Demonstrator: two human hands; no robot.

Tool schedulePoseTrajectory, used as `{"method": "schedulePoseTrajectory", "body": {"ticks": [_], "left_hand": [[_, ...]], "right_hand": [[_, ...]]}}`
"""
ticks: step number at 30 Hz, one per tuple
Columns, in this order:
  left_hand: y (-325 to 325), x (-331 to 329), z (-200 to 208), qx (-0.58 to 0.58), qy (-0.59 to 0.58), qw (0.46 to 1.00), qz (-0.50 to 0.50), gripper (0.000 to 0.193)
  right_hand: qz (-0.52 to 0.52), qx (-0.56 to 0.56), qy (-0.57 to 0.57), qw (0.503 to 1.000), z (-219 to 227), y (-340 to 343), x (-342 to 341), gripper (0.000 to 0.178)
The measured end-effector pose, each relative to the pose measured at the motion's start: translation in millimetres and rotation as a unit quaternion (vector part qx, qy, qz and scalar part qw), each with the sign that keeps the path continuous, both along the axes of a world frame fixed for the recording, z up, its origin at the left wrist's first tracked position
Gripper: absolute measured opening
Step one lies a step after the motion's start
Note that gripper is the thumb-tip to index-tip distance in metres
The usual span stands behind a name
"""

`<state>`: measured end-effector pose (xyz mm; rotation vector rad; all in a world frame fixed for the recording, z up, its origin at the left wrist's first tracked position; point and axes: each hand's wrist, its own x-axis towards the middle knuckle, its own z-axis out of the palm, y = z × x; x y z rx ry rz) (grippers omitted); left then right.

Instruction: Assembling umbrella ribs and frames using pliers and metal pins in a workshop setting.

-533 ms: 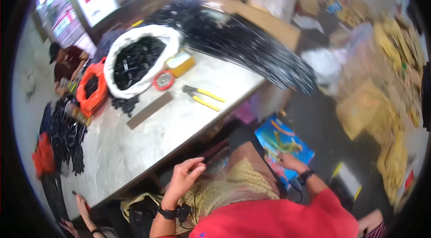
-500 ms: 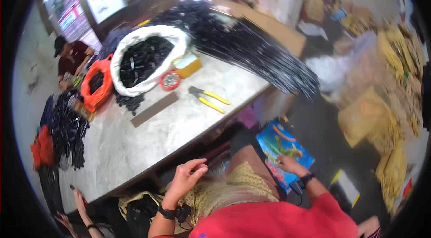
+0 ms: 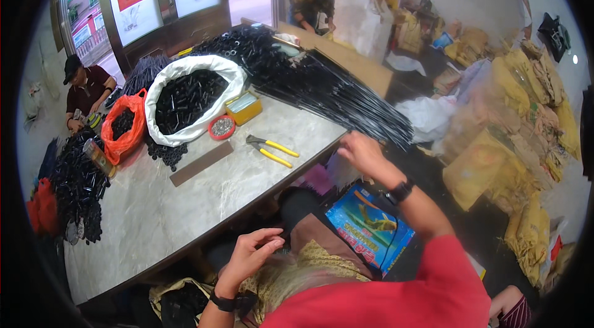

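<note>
My left hand [image 3: 252, 255] hovers over my lap, its fingers loosely bent and apart from the thumb, with nothing seen in it. At the table's right corner is my right hand [image 3: 366, 155], its arm stretched forward; the fingers are slightly bent and apart, holding nothing visible. Closest to it lie the ends of a bundle of long black rods [image 3: 356, 96] that overhang the table [image 3: 204, 223]. Yellow-handled pliers [image 3: 272, 151] rest on the tabletop to its left. Beyond them stand a red dish of small metal pieces [image 3: 221, 127] and a yellow box [image 3: 244, 109].
A white sack [image 3: 238, 77] and an orange bag [image 3: 127, 142] hold black parts. A flat brown strip [image 3: 201, 164] lies in front. A blue printed bag [image 3: 371, 229] is beside my leg; yellow sacks [image 3: 482, 167] pile up at right. Two people work at the far side.
My right hand has risen from the blue printed bag and moved forward to the table's corner. The left hand stays near my lap. The view has shifted slightly.
</note>
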<state>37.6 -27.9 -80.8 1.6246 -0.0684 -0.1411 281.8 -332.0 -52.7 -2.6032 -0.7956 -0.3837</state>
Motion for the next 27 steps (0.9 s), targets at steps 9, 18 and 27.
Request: {"method": "schedulePoseTrajectory", "body": {"ticks": [9, 18, 27], "left_hand": [[-27, 38, 15, 0.027, -0.005, 0.995, -0.099, 0.030], [-36, 68, 17, 0.040, -0.006, 0.991, -0.130, 0.032], [-43, 108, 6, -0.061, 0.029, 0.989, -0.130, 0.028]], "right_hand": [[-0.118, -0.105, -0.054, 0.986, 0, 31, 108, 0.032], [-0.154, -0.127, 0.053, 0.979, -11, 48, 161, 0.045], [-0.065, -0.161, 0.104, 0.979, 5, 39, 180, 0.031]]}}
